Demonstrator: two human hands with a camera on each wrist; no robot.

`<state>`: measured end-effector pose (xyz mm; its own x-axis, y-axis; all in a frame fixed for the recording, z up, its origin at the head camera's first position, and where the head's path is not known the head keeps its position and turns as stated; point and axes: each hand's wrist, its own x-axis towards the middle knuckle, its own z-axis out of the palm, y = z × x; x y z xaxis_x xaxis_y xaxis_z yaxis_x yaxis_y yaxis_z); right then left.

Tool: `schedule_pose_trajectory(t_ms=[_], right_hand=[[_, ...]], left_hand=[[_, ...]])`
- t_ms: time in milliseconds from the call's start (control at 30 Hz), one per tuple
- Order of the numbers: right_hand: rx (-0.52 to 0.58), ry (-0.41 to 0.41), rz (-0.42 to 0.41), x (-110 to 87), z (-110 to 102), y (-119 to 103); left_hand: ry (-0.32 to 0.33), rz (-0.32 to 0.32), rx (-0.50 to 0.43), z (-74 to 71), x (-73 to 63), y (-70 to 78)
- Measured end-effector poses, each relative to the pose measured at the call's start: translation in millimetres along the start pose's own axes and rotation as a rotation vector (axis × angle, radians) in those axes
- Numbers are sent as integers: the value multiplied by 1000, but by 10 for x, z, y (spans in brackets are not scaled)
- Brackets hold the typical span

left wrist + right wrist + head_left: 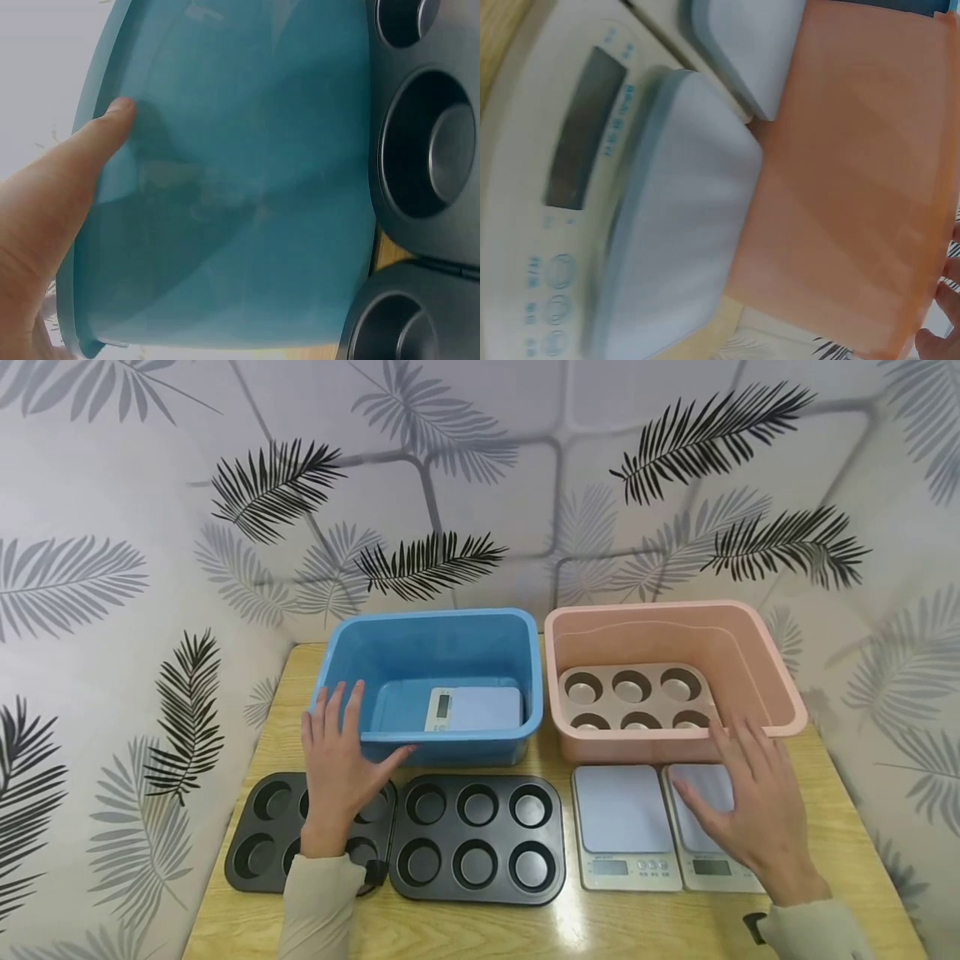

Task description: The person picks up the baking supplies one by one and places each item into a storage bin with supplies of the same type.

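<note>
My left hand [337, 768], fingers spread, is at the front left corner of a blue plastic bin [450, 647]; its thumb [105, 139] lies by the rim in the left wrist view. Inside that bin is a kitchen scale [483, 708]. At the front right of a pink bin [652, 639], my right hand [761, 810] has its fingertips by the rim, fingers extended. The pink bin holds a light brown muffin pan [615, 706]. Whether either hand presses on its bin is hard to tell.
Two dark muffin pans, a left one [266, 828] and a right one [504, 833], lie before the blue bin. Two more kitchen scales, one [624, 810] beside the other [701, 785], sit before the pink bin. A leaf-patterned wall covering [480, 510] encloses the wooden table [600, 935].
</note>
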<state>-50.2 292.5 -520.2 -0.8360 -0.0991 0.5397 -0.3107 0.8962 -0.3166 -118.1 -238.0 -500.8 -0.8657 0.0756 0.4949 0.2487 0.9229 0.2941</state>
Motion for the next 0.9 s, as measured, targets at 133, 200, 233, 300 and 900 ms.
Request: schedule_pose_trajectory(t_ms=[133, 200, 233, 300, 900], right_hand=[[-13, 22, -16, -82, 16, 31], [-11, 35, -24, -111, 23, 51], [-9, 40, -26, -124, 23, 58], [-4, 51, -29, -150, 27, 74], [75, 113, 31, -374, 68, 189]], left_hand=[[3, -24, 8, -22, -10, -51], [5, -36, 9, -26, -15, -62], [6, -41, 8, -26, -18, -65], [11, -51, 2, -26, -23, -71], [9, -133, -97, 36, -94, -135]])
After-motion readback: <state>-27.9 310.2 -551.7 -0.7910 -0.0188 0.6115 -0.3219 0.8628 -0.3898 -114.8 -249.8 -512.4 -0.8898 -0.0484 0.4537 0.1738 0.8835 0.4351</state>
